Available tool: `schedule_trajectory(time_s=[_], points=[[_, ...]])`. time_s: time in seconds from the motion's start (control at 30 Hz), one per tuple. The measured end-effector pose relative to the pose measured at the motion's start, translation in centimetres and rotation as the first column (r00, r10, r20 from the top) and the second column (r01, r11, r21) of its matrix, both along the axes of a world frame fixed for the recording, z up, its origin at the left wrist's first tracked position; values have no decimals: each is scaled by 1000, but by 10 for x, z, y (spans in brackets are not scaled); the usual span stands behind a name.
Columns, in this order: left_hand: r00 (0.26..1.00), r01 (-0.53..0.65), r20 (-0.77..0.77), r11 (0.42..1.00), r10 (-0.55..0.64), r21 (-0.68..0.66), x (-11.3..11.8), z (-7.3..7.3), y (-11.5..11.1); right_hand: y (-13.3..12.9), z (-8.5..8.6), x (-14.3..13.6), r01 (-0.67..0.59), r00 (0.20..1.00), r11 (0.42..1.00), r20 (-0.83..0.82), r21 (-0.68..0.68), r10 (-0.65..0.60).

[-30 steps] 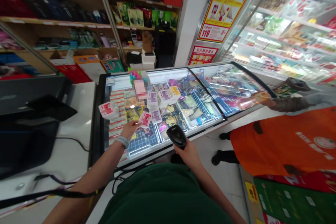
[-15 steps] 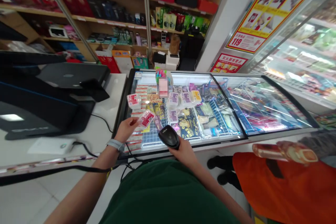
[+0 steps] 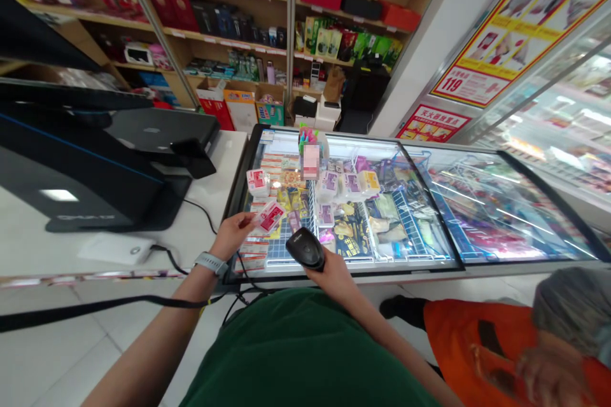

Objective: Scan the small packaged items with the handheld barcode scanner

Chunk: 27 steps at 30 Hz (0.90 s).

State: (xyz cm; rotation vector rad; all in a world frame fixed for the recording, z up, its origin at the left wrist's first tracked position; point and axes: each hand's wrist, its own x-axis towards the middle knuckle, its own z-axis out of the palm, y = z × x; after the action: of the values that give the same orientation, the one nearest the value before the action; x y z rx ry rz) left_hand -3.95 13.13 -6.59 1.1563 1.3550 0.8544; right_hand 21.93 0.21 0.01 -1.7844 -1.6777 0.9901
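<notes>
Red-labelled pack sits pinched by left hand over freezer's left end, tilting far-right; right hand, just right, has its grip around scanner, head pointing far-left.

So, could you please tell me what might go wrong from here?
The left hand pinches a red-labelled pack near its edge, so it might slip onto the freezer. The black cord crosses the left forearm in this view and could snag. The scanner in the right hand appears near a purple-labelled pack and might knock it.
</notes>
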Motion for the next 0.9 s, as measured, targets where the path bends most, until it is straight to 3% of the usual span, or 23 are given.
schedule_trajectory(time_s=[0.4,0.57,0.73,0.9], points=[[1000,-6,29,1000,7,-25,5,-3,2,-2,-2,4,4,1000,1000,-19,6,-4],[993,-110,28,992,112,-61,5,0,7,-4,1,5,30,1000,1000,-7,1,-30],[964,-266,-30,959,264,-102,3,3,40,-6,0,7,52,999,999,-12,7,-52],[939,-338,-109,930,325,-146,10,4,84,-11,0,12,90,996,996,-24,-4,-90]])
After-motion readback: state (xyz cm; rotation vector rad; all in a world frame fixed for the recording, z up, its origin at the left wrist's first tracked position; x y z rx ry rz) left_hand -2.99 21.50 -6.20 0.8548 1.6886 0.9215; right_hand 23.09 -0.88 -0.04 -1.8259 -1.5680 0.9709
